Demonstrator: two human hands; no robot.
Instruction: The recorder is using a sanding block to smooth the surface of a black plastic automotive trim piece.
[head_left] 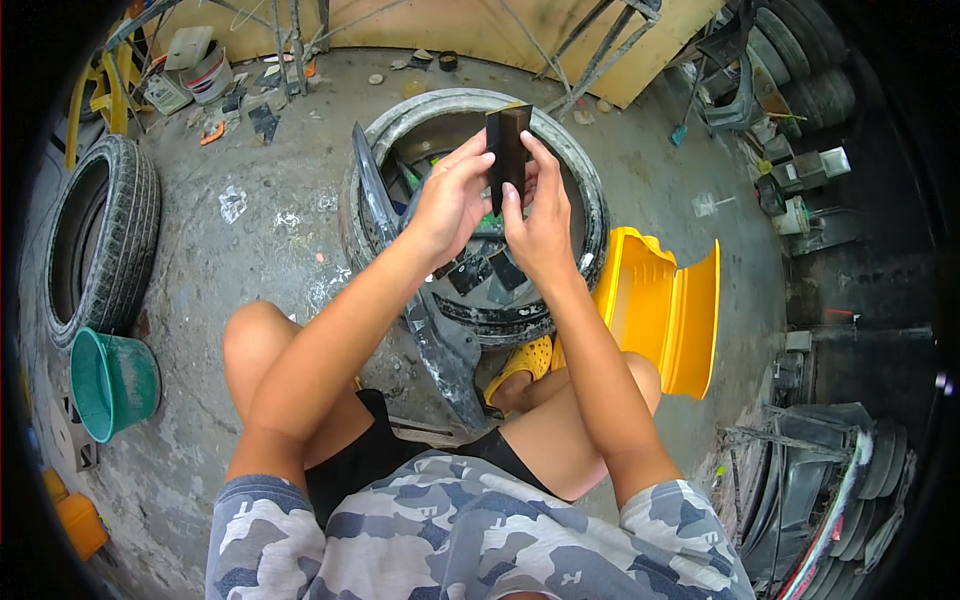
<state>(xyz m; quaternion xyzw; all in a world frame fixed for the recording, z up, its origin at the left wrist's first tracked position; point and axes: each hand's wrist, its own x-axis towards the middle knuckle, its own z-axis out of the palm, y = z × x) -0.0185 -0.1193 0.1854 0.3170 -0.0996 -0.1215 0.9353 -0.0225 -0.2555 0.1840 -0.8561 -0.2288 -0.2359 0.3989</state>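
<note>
My left hand (452,195) and my right hand (535,200) both grip a dark, flat rectangular piece (508,140) held upright above a worn tire (385,118) lying on the floor. Inside the tire are several dark and green scraps (475,270). A long, curved, grey-black scuffed panel (445,365) rests against the tire's left side, below my left forearm.
A second tire (135,230) and a green bucket (115,385) are at the left, with yellow containers (80,525) below. A yellow panel (690,320) and my yellow clog (525,355) are right of centre. Stacked dark parts (820,500) line the right side; containers (205,75) stand at the back.
</note>
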